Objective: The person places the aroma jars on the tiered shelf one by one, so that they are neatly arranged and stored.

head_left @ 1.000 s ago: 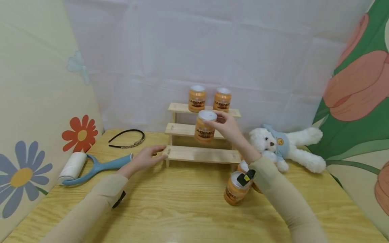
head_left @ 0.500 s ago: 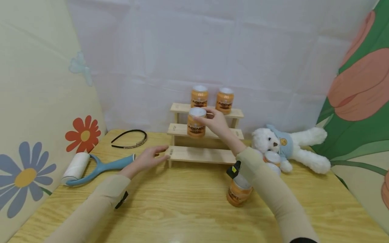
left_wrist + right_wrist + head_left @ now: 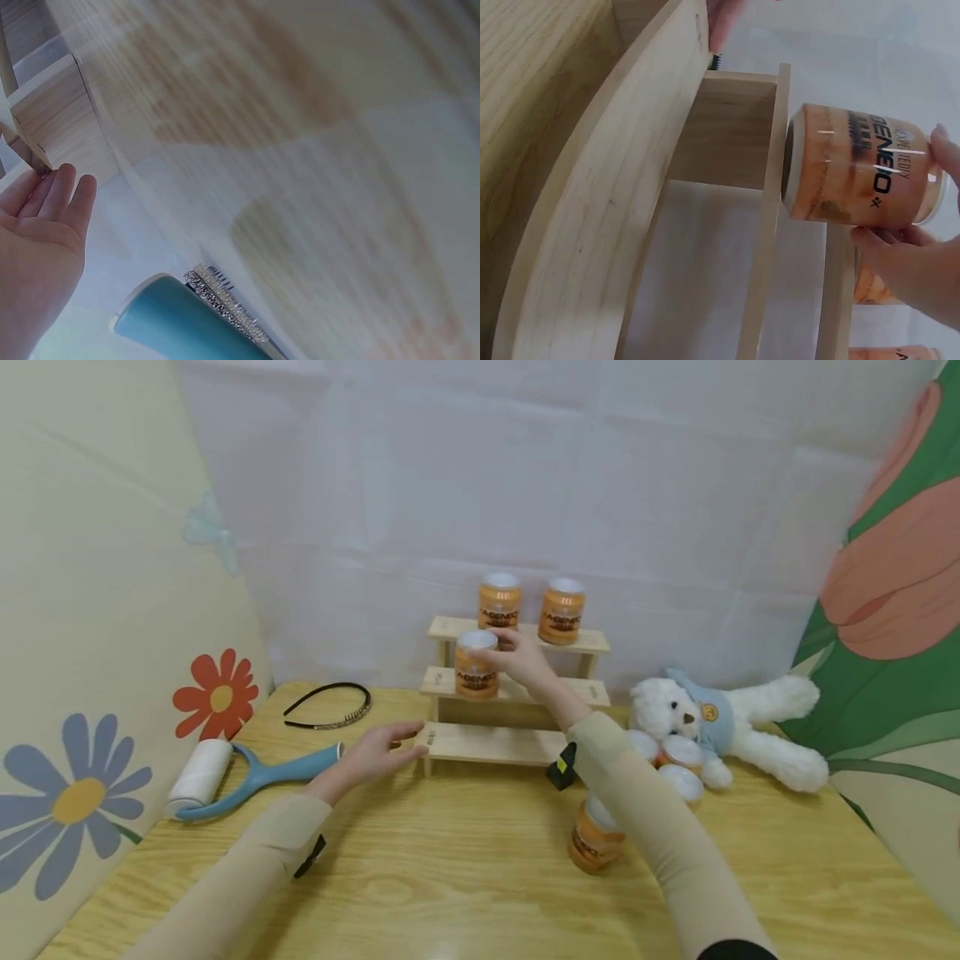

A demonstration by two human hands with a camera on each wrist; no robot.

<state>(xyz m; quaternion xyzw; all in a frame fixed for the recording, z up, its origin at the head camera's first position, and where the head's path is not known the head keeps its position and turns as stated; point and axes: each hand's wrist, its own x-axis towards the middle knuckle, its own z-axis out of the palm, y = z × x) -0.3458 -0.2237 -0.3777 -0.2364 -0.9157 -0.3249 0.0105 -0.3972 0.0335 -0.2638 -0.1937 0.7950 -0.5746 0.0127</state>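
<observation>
In the head view my right hand [image 3: 525, 662] grips an orange can [image 3: 477, 675] near its top, fingers and thumb on either side. The can stands upright at the left part of the middle step of a three-step wooden shelf [image 3: 495, 743]. In the right wrist view the can's base [image 3: 793, 161] is right at the step's edge. My left hand [image 3: 375, 752] is at the left end of the lowest step, its fairly straight fingertips touching the wood. Two similar cans, a left one [image 3: 499, 600] and a right one [image 3: 562, 610], stand on the top step.
Another orange can [image 3: 595, 839] stands at the right front, partly behind the right sleeve, with several more beside a white teddy bear [image 3: 675, 710]. On the left lie a blue-handled lint roller [image 3: 288, 768] and a black headband [image 3: 330, 724]. A white cloth [image 3: 450, 468] hangs behind.
My right hand has carried the can left and a little down, from in front of the shelf onto the middle step. My left hand has stayed at the shelf's left end.
</observation>
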